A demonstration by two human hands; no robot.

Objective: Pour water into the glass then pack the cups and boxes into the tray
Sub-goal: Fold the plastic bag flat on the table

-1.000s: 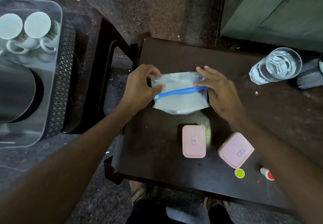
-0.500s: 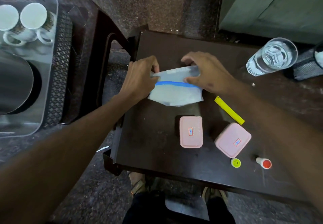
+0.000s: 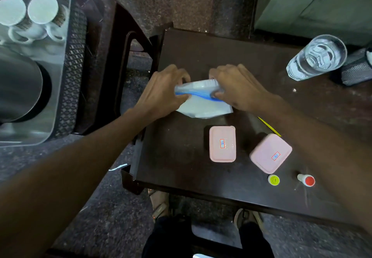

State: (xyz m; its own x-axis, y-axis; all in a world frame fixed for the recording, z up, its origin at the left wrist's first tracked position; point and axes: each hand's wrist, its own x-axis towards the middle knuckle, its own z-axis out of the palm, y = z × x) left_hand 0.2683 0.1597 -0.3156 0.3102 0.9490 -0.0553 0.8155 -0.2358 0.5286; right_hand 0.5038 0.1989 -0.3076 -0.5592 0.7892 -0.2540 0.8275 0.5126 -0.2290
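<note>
Two pink rectangular lidded plastic boxes (image 3: pixel 222 143) (image 3: pixel 270 153) are sitting near-centre on the dark table (image 3: pixel 191 167); light and stiff, they are probably best gripped across their short sides. Farther off, left hand (image 3: pixel 161 94) and right hand (image 3: pixel 239 88) are pinching a soft clear blue-zippered bag (image 3: pixel 203 105), fingers closed on it.

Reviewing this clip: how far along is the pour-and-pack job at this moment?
Done: the glass holds water, and two cups sit upside down in the tray. In hand: the left hand and right hand each have a grip on the blue-striped plastic bag. Left: both pink boxes sit on the table, unpacked.
</note>
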